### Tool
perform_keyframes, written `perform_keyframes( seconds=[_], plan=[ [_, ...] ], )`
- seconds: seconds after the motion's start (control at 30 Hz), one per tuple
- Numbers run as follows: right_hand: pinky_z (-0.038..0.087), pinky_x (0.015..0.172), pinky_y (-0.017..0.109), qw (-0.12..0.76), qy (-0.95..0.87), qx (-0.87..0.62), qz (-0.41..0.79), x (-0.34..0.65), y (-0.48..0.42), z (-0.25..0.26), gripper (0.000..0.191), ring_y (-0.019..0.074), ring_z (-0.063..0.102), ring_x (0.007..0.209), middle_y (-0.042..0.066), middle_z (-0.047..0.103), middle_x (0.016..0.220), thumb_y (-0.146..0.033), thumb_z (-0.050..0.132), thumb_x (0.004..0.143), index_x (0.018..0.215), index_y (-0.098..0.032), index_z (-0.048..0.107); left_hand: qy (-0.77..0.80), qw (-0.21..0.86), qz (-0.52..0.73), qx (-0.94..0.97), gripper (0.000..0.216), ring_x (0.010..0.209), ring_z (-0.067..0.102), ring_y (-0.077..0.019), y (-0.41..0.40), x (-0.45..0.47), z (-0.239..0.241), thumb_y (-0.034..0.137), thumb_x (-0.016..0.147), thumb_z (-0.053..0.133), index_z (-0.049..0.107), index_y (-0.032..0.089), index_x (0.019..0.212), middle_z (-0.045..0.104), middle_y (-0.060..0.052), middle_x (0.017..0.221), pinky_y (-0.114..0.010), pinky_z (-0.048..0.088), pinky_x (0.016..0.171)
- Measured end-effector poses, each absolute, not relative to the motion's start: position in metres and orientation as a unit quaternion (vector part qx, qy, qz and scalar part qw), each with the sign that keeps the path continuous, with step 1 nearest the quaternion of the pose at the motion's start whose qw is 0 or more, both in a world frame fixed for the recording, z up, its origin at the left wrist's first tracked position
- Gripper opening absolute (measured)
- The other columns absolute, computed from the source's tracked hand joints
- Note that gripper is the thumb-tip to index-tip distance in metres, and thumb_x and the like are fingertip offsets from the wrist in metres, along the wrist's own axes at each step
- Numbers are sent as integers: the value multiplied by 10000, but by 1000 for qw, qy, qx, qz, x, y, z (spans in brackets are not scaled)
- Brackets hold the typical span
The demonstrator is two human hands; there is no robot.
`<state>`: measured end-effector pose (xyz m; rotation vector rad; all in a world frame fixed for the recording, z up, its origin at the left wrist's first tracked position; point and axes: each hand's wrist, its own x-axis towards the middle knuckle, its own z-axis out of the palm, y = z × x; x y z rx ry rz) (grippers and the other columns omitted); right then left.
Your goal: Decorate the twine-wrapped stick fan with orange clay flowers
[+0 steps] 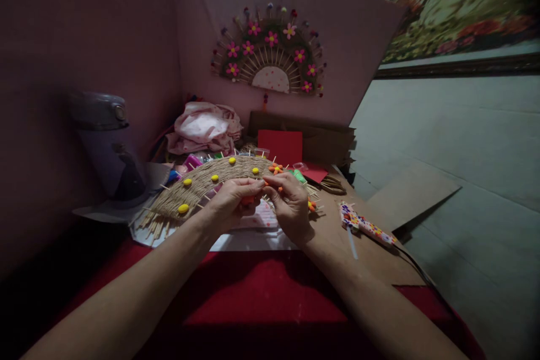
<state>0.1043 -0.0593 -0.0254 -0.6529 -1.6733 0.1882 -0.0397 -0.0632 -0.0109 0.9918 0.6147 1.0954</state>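
Note:
My left hand [236, 199] is closed, with a lump of orange modelling clay [248, 200] showing under its fingers. Close beside it, my right hand [291, 202] pinches thumb to forefinger, and a speck of orange clay shows at the fingertips. Both hands' fingertips meet above a twine-wrapped fan [200, 177] with thin sticks poking out of its edges. Several yellow clay dots [215, 178] sit along the twine. At the fan's right end are orange flowers with yellow centres, one of them an orange flower [276, 169]. My hands hide part of the fan's lower middle.
A glue gun in flowered covering [365, 225] lies on cardboard at the right, its cord trailing off. A purple tumbler [112, 149] stands left. Behind are bunched pink cloth [206, 126] and red paper [280, 146]. A finished-looking flowered fan [272, 56] hangs on the pink panel.

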Motion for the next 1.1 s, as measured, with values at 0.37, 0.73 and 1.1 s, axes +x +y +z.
perform_keyframes(
  seconds=[0.37, 0.73, 1.1],
  plan=[
    [491, 620, 270, 611, -699, -317, 193, 100, -56, -34, 102, 137, 593, 695, 22, 628, 804, -261, 597, 829, 898, -198, 637, 271, 717, 534, 357, 158, 542, 514, -90, -66, -35, 0, 56, 731, 495, 605, 110, 831, 563, -32, 664, -189, 386, 468],
    [489, 712, 296, 558, -753, -313, 153, 100, -61, -30, 142, 157, 594, 775, 36, 640, 857, -269, 654, 789, 918, -214, 672, 266, 700, 547, 374, 137, 581, 543, -108, -67, -32, -4, 80, 778, 469, 564, 115, 870, 574, -46, 717, -209, 421, 520],
    [466, 708, 273, 544, -753, -343, 143, 100, -61, -31, 131, 149, 584, 755, 35, 641, 795, -284, 565, 843, 828, -187, 653, 313, 680, 541, 383, 154, 482, 462, -86, -70, -27, 0, 68, 816, 418, 554, 115, 871, 503, 0, 587, -189, 387, 462]
  ],
)
